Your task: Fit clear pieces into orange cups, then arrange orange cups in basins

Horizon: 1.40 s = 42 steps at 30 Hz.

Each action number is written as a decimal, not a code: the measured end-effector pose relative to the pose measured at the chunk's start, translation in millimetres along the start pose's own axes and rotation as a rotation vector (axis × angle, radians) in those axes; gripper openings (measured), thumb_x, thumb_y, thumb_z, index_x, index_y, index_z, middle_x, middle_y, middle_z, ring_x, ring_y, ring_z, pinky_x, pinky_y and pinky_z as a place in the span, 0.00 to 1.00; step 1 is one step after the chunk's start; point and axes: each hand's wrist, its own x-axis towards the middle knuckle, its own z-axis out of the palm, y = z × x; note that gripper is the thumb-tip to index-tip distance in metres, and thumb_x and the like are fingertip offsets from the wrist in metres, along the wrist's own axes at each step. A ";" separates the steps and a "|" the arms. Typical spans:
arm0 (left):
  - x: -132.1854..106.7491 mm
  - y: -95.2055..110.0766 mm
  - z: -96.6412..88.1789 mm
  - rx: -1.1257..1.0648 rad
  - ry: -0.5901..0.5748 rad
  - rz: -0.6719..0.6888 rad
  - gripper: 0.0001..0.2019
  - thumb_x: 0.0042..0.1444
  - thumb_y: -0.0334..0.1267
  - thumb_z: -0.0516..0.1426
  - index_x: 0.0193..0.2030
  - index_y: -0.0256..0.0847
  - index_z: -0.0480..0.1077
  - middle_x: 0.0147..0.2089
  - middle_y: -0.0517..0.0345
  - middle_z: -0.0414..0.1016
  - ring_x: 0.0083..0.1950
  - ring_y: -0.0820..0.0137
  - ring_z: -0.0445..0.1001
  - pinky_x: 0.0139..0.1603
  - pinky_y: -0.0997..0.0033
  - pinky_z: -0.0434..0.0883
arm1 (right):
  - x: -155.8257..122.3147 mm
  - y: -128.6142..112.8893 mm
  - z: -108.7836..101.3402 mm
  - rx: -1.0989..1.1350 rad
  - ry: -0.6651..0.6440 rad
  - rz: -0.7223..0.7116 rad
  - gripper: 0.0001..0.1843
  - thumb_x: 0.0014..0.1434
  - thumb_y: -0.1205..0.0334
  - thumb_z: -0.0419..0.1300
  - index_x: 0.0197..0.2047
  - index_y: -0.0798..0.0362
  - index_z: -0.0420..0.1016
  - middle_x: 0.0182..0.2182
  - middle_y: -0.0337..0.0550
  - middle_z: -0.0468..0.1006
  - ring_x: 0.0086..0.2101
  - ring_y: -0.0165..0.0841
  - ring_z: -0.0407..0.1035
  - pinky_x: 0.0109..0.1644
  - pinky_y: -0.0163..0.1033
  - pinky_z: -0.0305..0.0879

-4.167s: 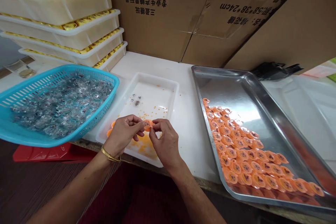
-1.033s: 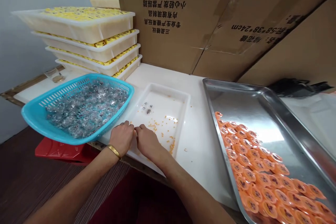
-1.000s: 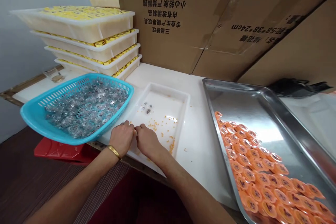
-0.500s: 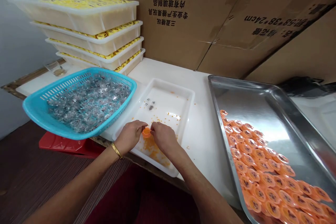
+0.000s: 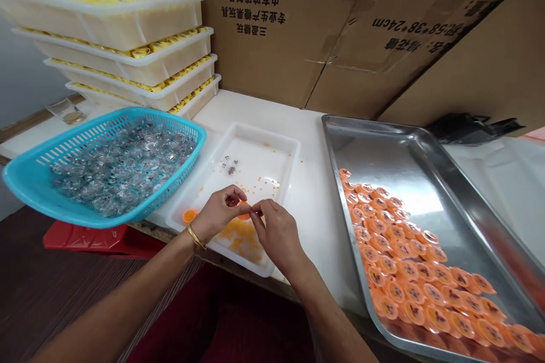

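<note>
Jointly, left hand (image 5: pixel 217 216) and right hand (image 5: pixel 276 232) pinch a round orange cup (image 5: pixel 243 211) over a plastic tray (image 5: pixel 255 156).

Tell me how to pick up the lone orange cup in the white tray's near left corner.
Best come down from above and pinch the lone orange cup across its round rim with two fingers. The white tray walls it in on the left and near sides.

Small orange cup (image 5: pixel 244 211), apparently aloft
</note>
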 end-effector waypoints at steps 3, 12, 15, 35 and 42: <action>0.4 1.0 2.8 -0.225 -0.135 -0.117 0.16 0.44 0.45 0.64 0.32 0.37 0.65 0.26 0.64 0.66 0.21 0.81 0.58 0.20 0.79 0.55 | -6.7 4.7 -1.7 -0.026 0.055 -0.085 0.07 0.63 0.66 0.51 0.36 0.54 0.69 0.34 0.45 0.75 0.35 0.33 0.69 0.40 0.37 0.65; -7.0 9.5 2.1 -0.155 -0.151 -0.095 0.16 0.51 0.42 0.57 0.45 0.38 0.68 0.42 0.53 0.69 0.38 0.68 0.74 0.30 0.71 0.72 | -9.7 18.4 -5.2 -0.040 0.164 -0.108 0.07 0.64 0.66 0.50 0.37 0.53 0.68 0.35 0.45 0.76 0.36 0.32 0.71 0.40 0.36 0.66; -3.6 7.4 9.0 -0.080 -0.074 -0.070 0.16 0.51 0.46 0.58 0.41 0.38 0.68 0.36 0.56 0.69 0.34 0.69 0.73 0.22 0.75 0.70 | -9.0 16.5 -4.3 -0.078 0.197 -0.155 0.07 0.64 0.66 0.50 0.37 0.53 0.68 0.35 0.45 0.76 0.36 0.33 0.71 0.40 0.37 0.66; 93.6 19.3 -15.0 1.111 0.166 0.088 0.11 0.55 0.35 0.53 0.41 0.37 0.74 0.47 0.44 0.70 0.51 0.57 0.69 0.51 0.59 0.66 | -1.8 36.6 6.7 0.347 0.487 -0.061 0.03 0.61 0.66 0.53 0.37 0.51 0.67 0.41 0.47 0.75 0.43 0.35 0.70 0.44 0.43 0.70; 129.2 12.2 -2.7 1.065 0.176 0.096 0.08 0.52 0.28 0.52 0.30 0.34 0.74 0.44 0.41 0.70 0.52 0.54 0.67 0.50 0.60 0.65 | -5.5 38.2 5.2 0.382 0.492 -0.064 0.03 0.61 0.67 0.53 0.38 0.52 0.67 0.42 0.49 0.76 0.46 0.36 0.71 0.46 0.45 0.72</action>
